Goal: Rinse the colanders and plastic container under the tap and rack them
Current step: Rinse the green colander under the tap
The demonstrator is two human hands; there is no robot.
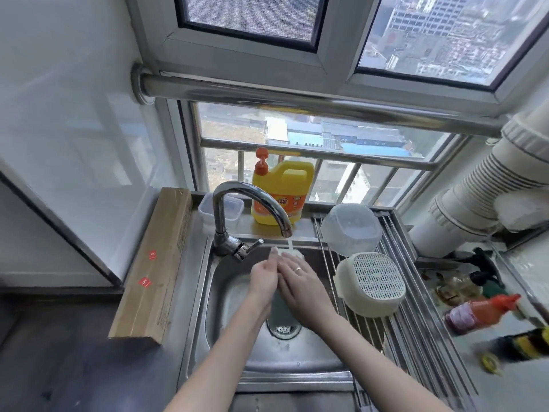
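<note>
— What are the fingers doing?
— Both hands, left and right, meet under the tap, fingers straight and pressed together around something pale in the stream; I can't tell what it is.
— And the colanders?
— One colander lies upside down on the rack, holed base tilted up toward the sink. A clear bowl sits inverted just behind it. A small container stands behind the tap, long side running along the ledge.
</note>
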